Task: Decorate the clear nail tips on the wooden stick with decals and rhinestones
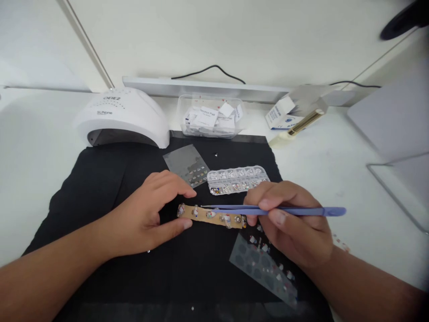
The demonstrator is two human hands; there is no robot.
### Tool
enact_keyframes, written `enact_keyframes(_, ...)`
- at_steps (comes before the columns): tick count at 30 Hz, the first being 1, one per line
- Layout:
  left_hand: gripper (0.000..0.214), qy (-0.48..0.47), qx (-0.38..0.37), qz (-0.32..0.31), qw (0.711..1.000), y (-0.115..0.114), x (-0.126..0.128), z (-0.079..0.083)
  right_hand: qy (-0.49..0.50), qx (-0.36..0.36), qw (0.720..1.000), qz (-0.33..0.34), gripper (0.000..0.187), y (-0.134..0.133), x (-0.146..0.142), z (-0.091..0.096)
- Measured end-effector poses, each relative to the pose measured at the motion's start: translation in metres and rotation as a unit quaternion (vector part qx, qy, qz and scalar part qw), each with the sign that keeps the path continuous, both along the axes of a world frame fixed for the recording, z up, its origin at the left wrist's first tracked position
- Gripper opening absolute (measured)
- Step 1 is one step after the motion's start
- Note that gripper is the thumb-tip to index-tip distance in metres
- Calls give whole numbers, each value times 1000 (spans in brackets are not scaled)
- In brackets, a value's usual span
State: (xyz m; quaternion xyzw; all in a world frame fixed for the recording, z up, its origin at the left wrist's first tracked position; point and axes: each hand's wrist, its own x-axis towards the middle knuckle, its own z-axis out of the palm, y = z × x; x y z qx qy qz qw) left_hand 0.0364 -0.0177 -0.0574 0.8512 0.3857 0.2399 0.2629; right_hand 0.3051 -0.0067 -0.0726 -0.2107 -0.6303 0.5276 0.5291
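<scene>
My left hand (150, 214) rests on the black mat (100, 192), its thumb and forefinger pinching the left end of a tan strip (214, 217) that carries several small decorated nail tips. My right hand (295, 223) is closed on a pair of purple tweezers (268, 210), held level, with the points over the left half of the strip. A clear compartment box of rhinestones (236, 179) lies just behind the strip.
A white nail lamp (124, 116) stands at the back left. A clear tub of alcohol pads (211, 116) and a small white and blue box (283, 115) sit behind the mat. Two clear sticker sheets (264, 270) (187, 164) lie on the mat.
</scene>
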Motion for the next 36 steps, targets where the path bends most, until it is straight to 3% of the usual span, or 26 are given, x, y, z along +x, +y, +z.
enact_keyframes(7,22,-20,22,-12,999,-2,2,2,-32,65,997,15,22,0,7,-4)
enact_keyframes(14,20,-55,27,-10,998,-4,4,2,-115,188,975,38,29,1,7,12)
enact_keyframes(18,17,-77,38,-22,996,-6,8,3,-141,224,964,33,31,0,7,17)
enact_keyframes(36,7,-48,71,-15,996,-8,12,8,-129,220,966,35,29,-1,3,15)
